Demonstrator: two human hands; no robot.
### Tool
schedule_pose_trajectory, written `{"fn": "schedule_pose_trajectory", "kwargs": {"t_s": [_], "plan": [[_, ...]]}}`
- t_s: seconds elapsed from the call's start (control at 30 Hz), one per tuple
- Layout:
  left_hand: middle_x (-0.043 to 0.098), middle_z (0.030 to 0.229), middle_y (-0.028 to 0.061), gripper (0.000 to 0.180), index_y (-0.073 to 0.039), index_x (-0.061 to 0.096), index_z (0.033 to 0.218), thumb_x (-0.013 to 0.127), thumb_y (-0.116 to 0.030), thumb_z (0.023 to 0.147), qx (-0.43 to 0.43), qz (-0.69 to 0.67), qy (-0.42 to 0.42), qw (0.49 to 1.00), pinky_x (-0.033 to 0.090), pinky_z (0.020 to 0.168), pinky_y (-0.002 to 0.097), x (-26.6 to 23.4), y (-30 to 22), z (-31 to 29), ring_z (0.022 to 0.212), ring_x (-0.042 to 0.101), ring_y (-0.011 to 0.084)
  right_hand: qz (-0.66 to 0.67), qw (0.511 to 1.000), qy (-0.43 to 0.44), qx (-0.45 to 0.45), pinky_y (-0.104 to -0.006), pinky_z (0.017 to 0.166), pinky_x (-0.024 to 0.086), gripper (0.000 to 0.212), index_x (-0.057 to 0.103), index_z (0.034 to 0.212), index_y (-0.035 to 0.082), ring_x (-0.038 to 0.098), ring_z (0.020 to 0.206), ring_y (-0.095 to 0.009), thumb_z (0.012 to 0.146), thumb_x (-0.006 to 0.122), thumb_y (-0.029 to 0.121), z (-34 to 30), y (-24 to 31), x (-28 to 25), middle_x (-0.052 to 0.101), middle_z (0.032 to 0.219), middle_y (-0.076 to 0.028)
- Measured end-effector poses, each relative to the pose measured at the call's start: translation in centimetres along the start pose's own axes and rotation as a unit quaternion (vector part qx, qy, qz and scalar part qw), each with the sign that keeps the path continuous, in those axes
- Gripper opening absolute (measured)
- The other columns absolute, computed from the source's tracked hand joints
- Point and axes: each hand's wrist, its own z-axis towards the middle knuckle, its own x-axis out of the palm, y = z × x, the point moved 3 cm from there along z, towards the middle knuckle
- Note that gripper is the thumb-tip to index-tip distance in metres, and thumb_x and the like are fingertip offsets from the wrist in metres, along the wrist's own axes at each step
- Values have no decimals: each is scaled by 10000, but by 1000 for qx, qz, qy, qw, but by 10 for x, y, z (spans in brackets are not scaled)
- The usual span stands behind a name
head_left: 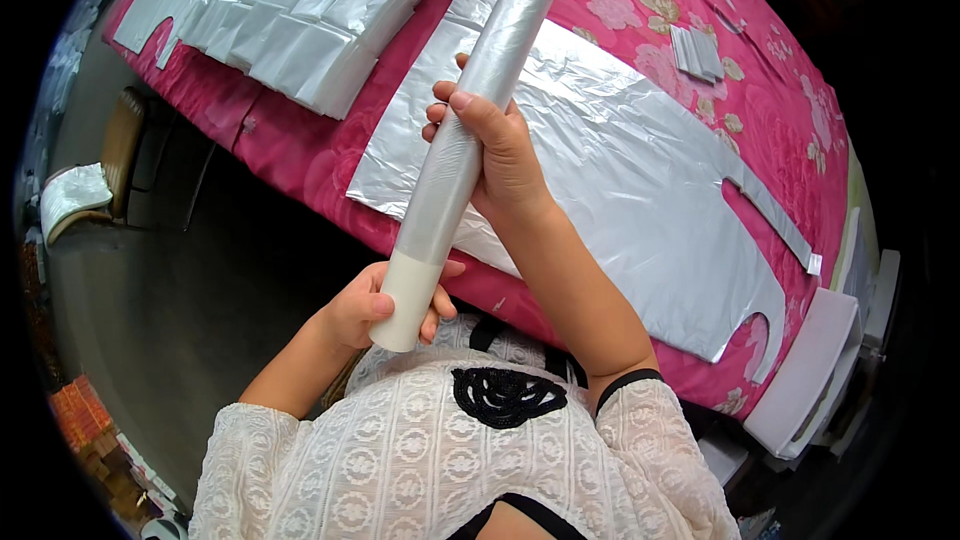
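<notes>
One long film roll (440, 205) is slanting over the pink tablecloth (300, 150); the left hand (358, 304) is clasping its white end (408, 305), the right hand (500, 145) clamping fingers mid-roll. Surface is looking slick, roll probably handling stiff, light; the white end is likely offering surer hold.

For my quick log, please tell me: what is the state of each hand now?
Left hand: closed around the white end of the plastic roll.
Right hand: closed around the same roll, farther from the body.
</notes>
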Motion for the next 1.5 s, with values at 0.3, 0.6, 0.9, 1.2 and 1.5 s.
{"fn": "schedule_pose_trajectory", "kwargs": {"t_s": [0.3, 0.6, 0.9, 1.2, 1.5], "plan": [[496, 700, 15, 582, 37, 470, 1150, 728, -236, 707, -121, 22, 48, 991, 444, 541, 249, 34, 16, 48, 578, 509, 99, -14, 999, 8, -50, -318, 735, 505, 627, 312, 1215, 7, 556, 797, -145, 744, 671, 213, -36, 51, -25, 514, 877, -74], [572, 824, 66, 448, -7, 481, 1090, 635, -317, 806, -50, 400, -176, 898, 490, 614, 283, 4, 41, 61, 685, 573, 134, -113, 981, -150, -46, -330, 722, 514, 585, 325, 1186, -45, 589, 801, -181, 758, 683, 132, -83, 6, -78, 537, 926, -106], [535, 747, 50, 397, -26, 482, 1009, 620, -352, 829, -238, 295, -111, 918, 462, 545, 268, -12, 47, 20, 590, 540, 129, -120, 942, -267, -165, -261, 749, 492, 480, 413, 1190, -10, 579, 830, -167, 783, 656, 70, -38, 114, -194, 561, 969, -113], [560, 834, 43, 389, -23, 470, 1157, 625, -159, 827, -230, 359, -158, 891, 486, 594, 267, -13, 55, 9, 647, 546, 102, -448, 872, -179, 87, -176, 517, 377, 280, 635, 926, 46, 514, 636, -34, 822, 649, 305, -70, 142, -184, 604, 787, 5], [591, 875, 71, 420, -13, 489, 1156, 653, -169, 803, -224, 433, -141, 861, 493, 615, 274, -18, 41, 7, 709, 573, 122, -441, 884, -150, 30, -190, 534, 389, 163, 639, 827, 47, 491, 591, -52, 813, 670, 207, -64, 149, -202, 567, 674, 18]]}}
